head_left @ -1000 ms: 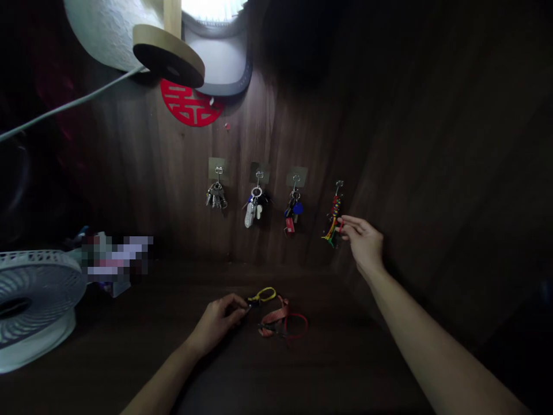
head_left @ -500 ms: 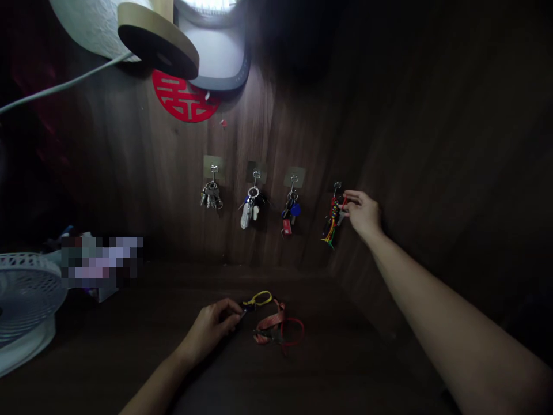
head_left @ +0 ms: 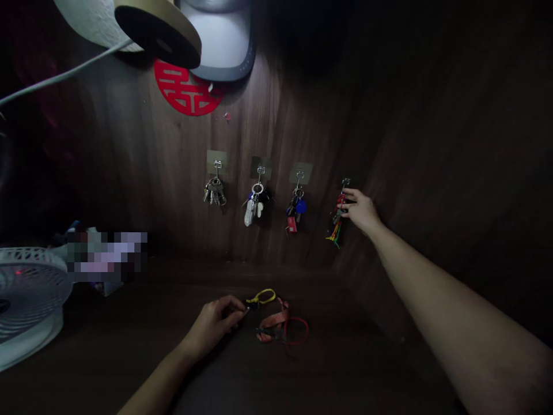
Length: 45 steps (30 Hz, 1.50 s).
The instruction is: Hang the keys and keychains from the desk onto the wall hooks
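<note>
My left hand (head_left: 218, 323) rests low over the dark wooden surface, finger and thumb pinched on a small key (head_left: 247, 310). A yellow cord loop (head_left: 265, 296) lies just past it. Close by are an orange patterned strap (head_left: 276, 317) and a thin red cord loop (head_left: 298, 331). My right hand (head_left: 360, 211) reaches up to the rightmost wall hook (head_left: 345, 183). Its fingers are closed around a key bunch (head_left: 339, 213) with a red braided cord and yellow-green tassels. The bunch hangs below the hook; the fingers partly hide it.
Three more key bunches, left (head_left: 215, 192), middle (head_left: 254, 204) and right (head_left: 296, 204), hang from adhesive hooks. A white fan (head_left: 34, 294) stands at the left. Overhead are a lamp base (head_left: 159, 34), a cap (head_left: 224, 46) and a red paper cutout (head_left: 185, 89).
My right fingers have closed in on the braided-cord key bunch and cover more of it. My left hand keeps its pinch in nearly the same place. The view has shifted slightly.
</note>
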Each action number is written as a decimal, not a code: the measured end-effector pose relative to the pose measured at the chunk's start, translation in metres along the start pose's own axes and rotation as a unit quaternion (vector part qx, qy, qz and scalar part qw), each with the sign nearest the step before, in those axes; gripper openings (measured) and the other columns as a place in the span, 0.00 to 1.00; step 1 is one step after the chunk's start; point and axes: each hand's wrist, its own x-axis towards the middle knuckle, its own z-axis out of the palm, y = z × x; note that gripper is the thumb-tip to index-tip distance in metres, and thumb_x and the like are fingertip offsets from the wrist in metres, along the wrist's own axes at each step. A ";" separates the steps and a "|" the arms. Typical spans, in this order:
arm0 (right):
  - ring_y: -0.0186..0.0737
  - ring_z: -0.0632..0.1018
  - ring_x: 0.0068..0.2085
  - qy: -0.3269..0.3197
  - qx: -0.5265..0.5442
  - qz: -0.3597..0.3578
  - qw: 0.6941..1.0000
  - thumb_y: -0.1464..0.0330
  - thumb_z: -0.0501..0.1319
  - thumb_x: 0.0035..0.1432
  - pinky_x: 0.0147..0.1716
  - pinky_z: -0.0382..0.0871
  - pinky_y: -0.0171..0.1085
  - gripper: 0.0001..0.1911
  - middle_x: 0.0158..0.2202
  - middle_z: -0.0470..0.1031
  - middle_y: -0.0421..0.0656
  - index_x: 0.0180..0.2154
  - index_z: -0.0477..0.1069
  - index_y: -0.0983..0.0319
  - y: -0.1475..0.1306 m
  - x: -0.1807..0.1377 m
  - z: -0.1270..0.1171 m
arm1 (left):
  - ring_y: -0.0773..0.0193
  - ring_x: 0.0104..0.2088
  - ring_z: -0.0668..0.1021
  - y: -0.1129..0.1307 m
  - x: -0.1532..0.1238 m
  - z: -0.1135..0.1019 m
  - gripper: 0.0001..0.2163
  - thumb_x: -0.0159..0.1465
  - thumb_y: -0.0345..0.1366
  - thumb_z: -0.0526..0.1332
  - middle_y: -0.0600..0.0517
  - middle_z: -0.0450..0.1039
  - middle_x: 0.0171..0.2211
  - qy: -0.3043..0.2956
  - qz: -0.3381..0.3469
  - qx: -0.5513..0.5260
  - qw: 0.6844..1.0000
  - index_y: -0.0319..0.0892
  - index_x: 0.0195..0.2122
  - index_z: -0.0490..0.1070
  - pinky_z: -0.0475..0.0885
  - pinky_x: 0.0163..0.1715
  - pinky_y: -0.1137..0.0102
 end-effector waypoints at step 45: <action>0.39 0.71 0.53 -0.248 0.037 0.003 0.968 0.76 0.51 0.50 0.55 0.61 0.46 0.26 0.51 0.72 0.43 0.51 0.67 0.56 0.036 -0.272 0.073 | 0.66 0.25 0.75 -0.002 -0.005 0.000 0.10 0.55 0.41 0.57 0.54 0.72 0.25 0.070 0.047 -0.018 0.996 0.40 0.34 0.70 0.70 0.21 0.75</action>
